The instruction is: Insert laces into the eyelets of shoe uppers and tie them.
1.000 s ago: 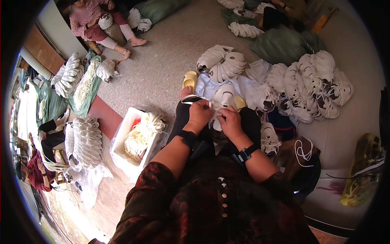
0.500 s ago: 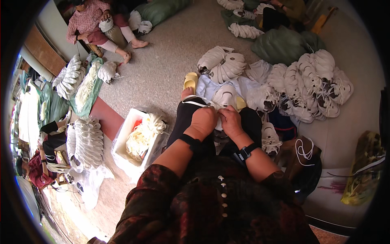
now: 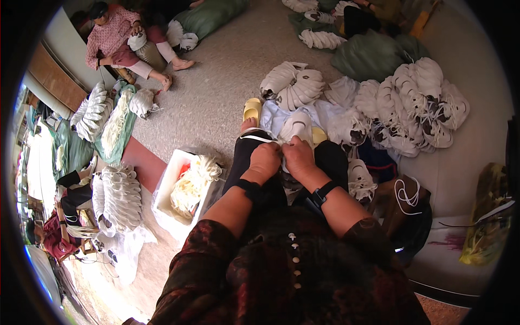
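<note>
Between my knees stands a white shoe upper (image 3: 297, 125), its rounded toe pointing away from me. My left hand (image 3: 265, 161) is closed at its near left side, where a white shoelace (image 3: 254, 136) loops over my left thigh to the fingers. On the other side my right hand (image 3: 299, 157) is closed with its fingertips at the upper's opening. The hands are close together, backs up, and hide most of the part they grip.
Stacked white shoe uppers (image 3: 425, 103) lie at the right, with two more bundles (image 3: 295, 84) ahead on cloth. A white box (image 3: 161, 201) of loose laces stands left of my leg. A brown bag (image 3: 406, 203) is at my right. Co-workers sit at far left, left and far right.
My right hand has shifted slightly left and up, with its back turned more upward. The left hand has moved a little left. The whole view has shifted slightly.
</note>
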The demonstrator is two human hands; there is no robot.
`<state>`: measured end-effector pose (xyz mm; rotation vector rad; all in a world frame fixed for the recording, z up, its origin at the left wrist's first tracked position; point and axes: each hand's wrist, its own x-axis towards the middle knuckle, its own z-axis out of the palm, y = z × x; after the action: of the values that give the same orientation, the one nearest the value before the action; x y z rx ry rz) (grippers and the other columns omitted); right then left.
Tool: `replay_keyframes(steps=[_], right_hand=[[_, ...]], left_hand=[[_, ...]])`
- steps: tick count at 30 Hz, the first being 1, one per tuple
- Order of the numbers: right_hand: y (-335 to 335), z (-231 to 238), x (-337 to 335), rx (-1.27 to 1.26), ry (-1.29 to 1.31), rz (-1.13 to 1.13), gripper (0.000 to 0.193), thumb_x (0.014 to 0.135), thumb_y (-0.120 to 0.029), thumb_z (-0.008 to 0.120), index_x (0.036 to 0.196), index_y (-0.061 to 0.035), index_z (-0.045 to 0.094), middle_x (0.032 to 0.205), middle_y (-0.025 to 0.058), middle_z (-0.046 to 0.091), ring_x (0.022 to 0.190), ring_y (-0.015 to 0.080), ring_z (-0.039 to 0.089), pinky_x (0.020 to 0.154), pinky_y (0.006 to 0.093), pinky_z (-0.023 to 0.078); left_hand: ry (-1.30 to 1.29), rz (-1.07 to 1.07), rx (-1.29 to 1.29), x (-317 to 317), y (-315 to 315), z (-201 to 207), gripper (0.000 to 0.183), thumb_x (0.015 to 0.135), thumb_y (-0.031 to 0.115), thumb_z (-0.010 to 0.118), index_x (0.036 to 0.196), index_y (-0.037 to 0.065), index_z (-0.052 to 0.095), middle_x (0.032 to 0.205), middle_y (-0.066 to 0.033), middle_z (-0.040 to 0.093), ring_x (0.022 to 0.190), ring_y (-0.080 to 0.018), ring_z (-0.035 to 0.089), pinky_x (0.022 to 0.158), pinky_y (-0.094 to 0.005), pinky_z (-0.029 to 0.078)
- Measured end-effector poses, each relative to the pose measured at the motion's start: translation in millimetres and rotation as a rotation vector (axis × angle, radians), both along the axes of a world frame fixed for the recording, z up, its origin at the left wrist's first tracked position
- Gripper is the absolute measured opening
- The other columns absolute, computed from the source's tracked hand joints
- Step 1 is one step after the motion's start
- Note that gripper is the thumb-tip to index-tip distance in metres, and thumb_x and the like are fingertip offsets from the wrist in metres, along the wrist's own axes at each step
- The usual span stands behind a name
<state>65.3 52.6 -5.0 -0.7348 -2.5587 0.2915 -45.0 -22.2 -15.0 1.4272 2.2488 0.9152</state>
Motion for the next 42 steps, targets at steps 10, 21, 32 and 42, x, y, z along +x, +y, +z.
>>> replay_keyframes(steps=[10,21,32,42], right_hand=[[39,33,71,0.069,0.181,-0.016,0.006,0.064,-0.002,0.059,0.068,-0.006,0.058,0.069,0.0091,0.047,0.062,0.0273,0.05,0.056,0.0368,0.04],[30,23,56,-0.124,0.186,0.279,0.004,0.07,-0.002,0.056,0.072,-0.0046,0.059,0.075,0.0113,0.052,0.068,0.03,0.056,0.06,0.037,0.047],[26,9,55,-0.773,0.523,0.151,0.011,0.08,-0.002,0.055,0.069,-0.0004,0.054,0.055,0.0075,0.051,0.047,0.0162,0.049,0.047,0.0296,0.039],[26,17,88,-1.23,0.716,0.013,0.016,0.085,-0.009,0.056,0.07,-0.0031,0.056,0.055,0.0002,0.05,0.046,0.0051,0.041,0.044,0.0195,0.031]], left_hand=[[-0.142,-0.088,0.472,5,-2,9,0.012,0.075,0.004,0.062,0.087,0.003,0.064,0.075,-0.0128,0.064,0.074,-0.0284,0.063,0.069,-0.034,0.05],[-0.03,-0.203,0.364,5,-3,24,0.006,0.072,0.009,0.066,0.078,0.007,0.063,0.074,-0.0089,0.061,0.071,-0.0284,0.059,0.065,-0.0355,0.048],[0.582,-0.296,0.085,14,4,19,0.008,0.071,0.014,0.059,0.066,0.007,0.059,0.068,-0.0098,0.059,0.069,-0.0266,0.06,0.065,-0.0364,0.048],[0.672,-0.388,-0.127,22,12,41,0.007,0.07,0.008,0.054,0.072,0.006,0.06,0.079,-0.0135,0.061,0.079,-0.0278,0.06,0.068,-0.0362,0.05]])
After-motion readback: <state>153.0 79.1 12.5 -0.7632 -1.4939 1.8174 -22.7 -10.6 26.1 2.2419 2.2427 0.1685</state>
